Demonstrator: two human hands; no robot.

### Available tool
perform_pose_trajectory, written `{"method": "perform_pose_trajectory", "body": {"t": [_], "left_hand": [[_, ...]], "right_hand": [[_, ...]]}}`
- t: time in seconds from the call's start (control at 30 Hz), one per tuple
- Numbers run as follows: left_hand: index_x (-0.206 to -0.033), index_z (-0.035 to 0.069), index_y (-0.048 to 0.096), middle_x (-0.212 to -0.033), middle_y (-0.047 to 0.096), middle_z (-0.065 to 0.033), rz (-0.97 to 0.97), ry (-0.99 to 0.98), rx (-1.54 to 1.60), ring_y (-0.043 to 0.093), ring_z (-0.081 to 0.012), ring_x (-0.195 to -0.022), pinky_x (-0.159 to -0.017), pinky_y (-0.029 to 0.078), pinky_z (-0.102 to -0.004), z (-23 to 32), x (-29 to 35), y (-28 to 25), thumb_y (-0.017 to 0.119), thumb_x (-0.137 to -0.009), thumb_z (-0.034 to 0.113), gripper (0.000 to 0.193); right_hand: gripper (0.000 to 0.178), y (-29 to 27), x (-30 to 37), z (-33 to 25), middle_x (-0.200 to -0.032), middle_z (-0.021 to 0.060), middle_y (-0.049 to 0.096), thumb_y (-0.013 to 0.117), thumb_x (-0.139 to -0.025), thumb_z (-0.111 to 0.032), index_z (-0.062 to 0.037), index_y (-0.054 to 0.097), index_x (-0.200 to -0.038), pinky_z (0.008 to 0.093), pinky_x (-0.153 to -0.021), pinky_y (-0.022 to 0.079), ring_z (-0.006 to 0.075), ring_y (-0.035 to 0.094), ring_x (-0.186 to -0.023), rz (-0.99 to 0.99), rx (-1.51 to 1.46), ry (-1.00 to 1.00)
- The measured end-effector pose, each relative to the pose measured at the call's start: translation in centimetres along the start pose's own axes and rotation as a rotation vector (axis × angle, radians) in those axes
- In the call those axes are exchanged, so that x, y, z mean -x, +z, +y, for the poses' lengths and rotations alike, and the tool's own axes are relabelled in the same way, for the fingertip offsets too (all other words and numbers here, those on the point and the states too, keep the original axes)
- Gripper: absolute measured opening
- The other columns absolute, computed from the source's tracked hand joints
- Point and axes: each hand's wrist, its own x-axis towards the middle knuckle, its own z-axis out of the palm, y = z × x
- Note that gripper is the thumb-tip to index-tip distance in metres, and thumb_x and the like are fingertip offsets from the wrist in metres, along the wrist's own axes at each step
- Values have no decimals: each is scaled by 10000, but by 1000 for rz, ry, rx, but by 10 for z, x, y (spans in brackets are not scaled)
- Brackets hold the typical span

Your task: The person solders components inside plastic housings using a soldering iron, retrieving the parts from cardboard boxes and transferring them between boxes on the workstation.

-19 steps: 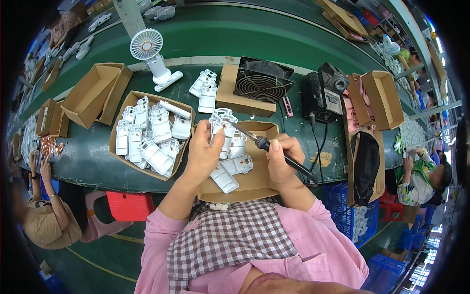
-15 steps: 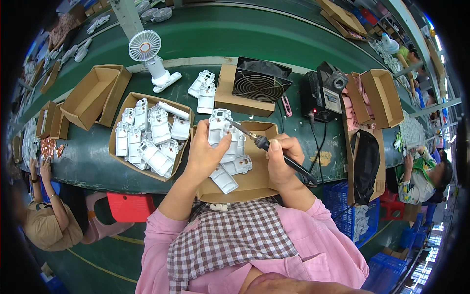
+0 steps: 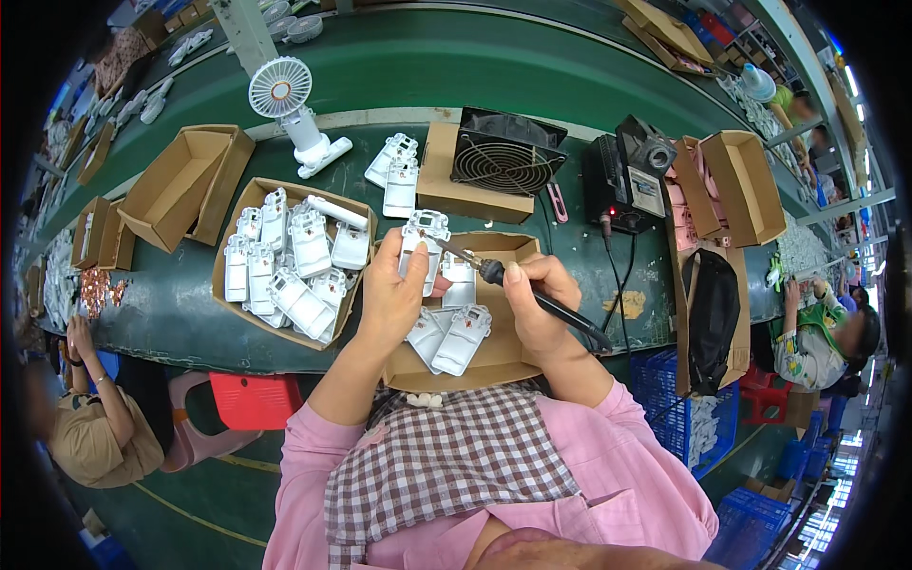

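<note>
My left hand [image 3: 397, 285] grips a white plastic housing [image 3: 418, 258], its notched end up, above a cardboard tray. In my right hand [image 3: 541, 309] is a soldering iron [image 3: 541, 299] with a black handle, held like a pen. Its metal tip reaches the upper part of the housing; whether they touch I cannot tell. Beneath my hands, the cardboard tray [image 3: 508, 351] holds several more white housings [image 3: 463, 340]. Left of my left hand stands a box [image 3: 233, 306] filled with similar housings [image 3: 309, 244].
A white handheld fan [image 3: 304, 133] and a black square fan [image 3: 508, 157] on a cardboard box stand behind. To the right are a black soldering station [image 3: 617, 195] with cables, pink tweezers [image 3: 557, 201] and a black pouch [image 3: 711, 323]. Co-workers sit at both sides.
The soldering iron and my right hand have shifted slightly left. My left hand's grip on the housing has turned a little, and one housing lies differently in the tray.
</note>
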Motion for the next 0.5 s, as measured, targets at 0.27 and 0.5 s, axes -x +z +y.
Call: {"method": "perform_pose_trajectory", "body": {"t": [0.27,0.5], "left_hand": [[-1060,11,491,-808,632,-86,-8,-7,-16,652,-148,-637,-566,561,-251,-1,-1,-1,438,-981,147,166],[-1061,9,495,-820,632,-92,-1,-11,8,656,-156,-641,-557,562,-255,2,-2,0,438,-976,135,163]], "right_hand": [[129,1,-2,-2,-660,45,571,629,-867,-51,-19,534,-785,237,-504,388,93,493,-552,-17,0,5],[126,1,-2,-2,-667,46,577,628,-866,-51,-22,537,-786,234,-505,392,92,499,-554,-21,1,9]]}}
